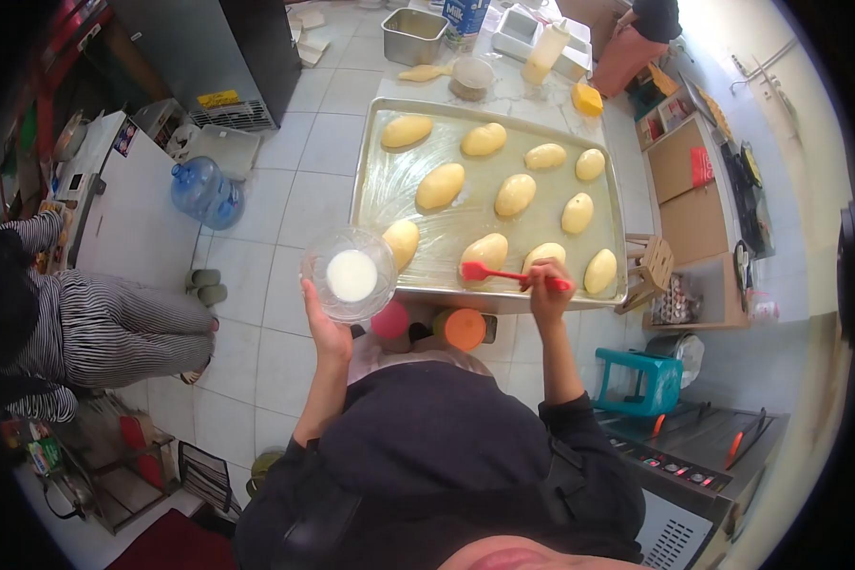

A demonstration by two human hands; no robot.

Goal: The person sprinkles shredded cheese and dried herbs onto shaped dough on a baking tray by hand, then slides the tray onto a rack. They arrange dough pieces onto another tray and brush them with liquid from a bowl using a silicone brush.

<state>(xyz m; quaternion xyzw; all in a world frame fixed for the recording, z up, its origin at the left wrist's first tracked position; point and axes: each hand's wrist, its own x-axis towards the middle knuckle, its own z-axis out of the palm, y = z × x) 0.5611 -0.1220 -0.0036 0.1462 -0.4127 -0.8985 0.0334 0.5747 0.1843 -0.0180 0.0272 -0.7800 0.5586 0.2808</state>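
Observation:
My left hand (pixel 324 318) holds a clear glass bowl (pixel 382 302) with a pale, milky liquid (pixel 351 275) in it, at the near left corner of a metal baking tray (pixel 363 190). In my right hand (pixel 548 290) is a red pastry brush (pixel 503 275). Its head touches or hovers just over a dough piece (pixel 484 249) in the tray's front row; which of the two I cannot tell. Several oval dough pieces lie spread over the tray, among them one (pixel 440 186) in the middle row. Whitish wet streaks mark the tray's left part.
Beyond the tray stand a metal container (pixel 414 38), a milk carton (pixel 465 21), a squeeze bottle (pixel 546 53) and a yellow block (pixel 587 100). A teal stool (pixel 639 382) is at the right, a water jug (pixel 205 193) at the left. Two other people are at the left and back right.

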